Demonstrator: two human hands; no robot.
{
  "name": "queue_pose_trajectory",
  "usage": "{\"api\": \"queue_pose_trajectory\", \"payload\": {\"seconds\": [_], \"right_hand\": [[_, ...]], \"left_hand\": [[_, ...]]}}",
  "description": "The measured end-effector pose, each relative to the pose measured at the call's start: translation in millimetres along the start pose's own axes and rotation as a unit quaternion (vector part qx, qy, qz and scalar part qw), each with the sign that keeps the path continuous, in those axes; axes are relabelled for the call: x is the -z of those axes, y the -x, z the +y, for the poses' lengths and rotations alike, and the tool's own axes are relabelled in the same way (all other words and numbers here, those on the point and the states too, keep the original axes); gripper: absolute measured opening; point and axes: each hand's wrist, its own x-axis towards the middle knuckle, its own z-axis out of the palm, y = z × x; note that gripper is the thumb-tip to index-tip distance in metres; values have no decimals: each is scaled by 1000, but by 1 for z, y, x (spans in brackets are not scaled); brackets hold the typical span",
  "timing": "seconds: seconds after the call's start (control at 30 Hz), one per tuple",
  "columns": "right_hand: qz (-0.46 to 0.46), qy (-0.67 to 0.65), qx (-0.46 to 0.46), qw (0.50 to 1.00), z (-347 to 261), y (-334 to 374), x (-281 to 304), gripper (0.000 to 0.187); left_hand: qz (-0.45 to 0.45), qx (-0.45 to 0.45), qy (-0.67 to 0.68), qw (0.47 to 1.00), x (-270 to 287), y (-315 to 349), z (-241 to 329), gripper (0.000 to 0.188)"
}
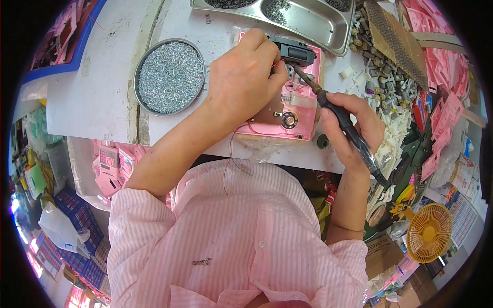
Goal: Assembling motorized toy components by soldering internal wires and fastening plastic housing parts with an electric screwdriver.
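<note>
A pink plastic housing (pixel 307 110) lies open on the white table, showing a brown circuit board (pixel 268 114), a small round speaker (pixel 289 120) and thin red wires. My left hand (pixel 244 77) rests on the housing and pinches a wire beside a black rectangular part (pixel 295 52) at its far edge. My right hand (pixel 354 126) grips a black soldering iron (pixel 341 117) like a pen, its tip pointing up-left to the spot just right of my left fingers.
A round tin of small silvery screws (pixel 170 77) sits left of the housing. A steel compartment tray (pixel 313 23) stands at the back. Heaps of white and pink plastic parts (pixel 395 97) crowd the right side. Pink housings (pixel 113 164) fill a bin at lower left; a yellow fan (pixel 429 232) stands at lower right.
</note>
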Motion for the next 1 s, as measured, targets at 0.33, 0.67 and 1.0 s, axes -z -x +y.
{"api": "queue_pose_trajectory", "payload": {"seconds": [0.33,0.67,1.0], "right_hand": [[65,-5,-15,998,1,20,13,24],[84,4,-73,994,-1,33,29,23],[137,25,-90,986,-7,56,54,27]], "left_hand": [[-7,14,0,1000,1,1,2,12],[-13,7,28,1000,10,1,2,15],[-284,-131,-9,950,18,10,50,18]]}}
